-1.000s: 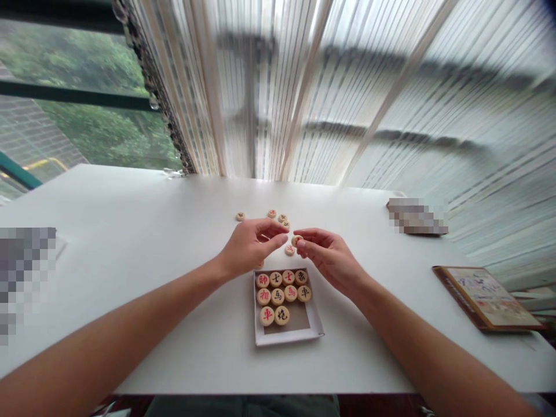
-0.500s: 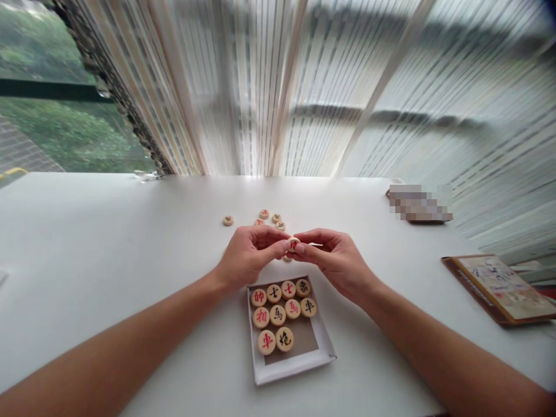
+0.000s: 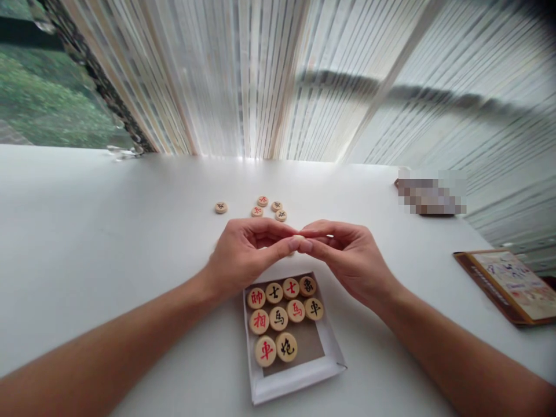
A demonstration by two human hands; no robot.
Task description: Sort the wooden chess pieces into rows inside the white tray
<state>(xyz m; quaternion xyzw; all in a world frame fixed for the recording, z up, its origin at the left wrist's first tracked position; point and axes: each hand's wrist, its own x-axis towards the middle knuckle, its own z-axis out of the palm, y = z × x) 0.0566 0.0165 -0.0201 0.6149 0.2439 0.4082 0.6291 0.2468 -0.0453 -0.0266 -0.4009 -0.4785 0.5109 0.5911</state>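
My left hand (image 3: 249, 252) and my right hand (image 3: 347, 255) meet at the fingertips above the far edge of a white box. Between their thumbs and fingers they pinch one round wooden chess piece (image 3: 299, 237), mostly covered. The open box (image 3: 299, 379) holds several pieces with red or black characters in three rows, the nearest row having a red piece (image 3: 265, 351) and a black piece (image 3: 286, 347). A loose piece partly shows just below my fingertips.
Several loose pieces lie beyond my hands, among them a black one (image 3: 221, 207) further left. On the right are a brown-edged picture box (image 3: 512, 284) and a blurred-out item (image 3: 430, 194). A striped curtain (image 3: 243, 81) hangs behind the white table (image 3: 108, 231).
The view has tilted down and come closer. Both hands still hold the piece, which has been turned so that its red character no longer shows.
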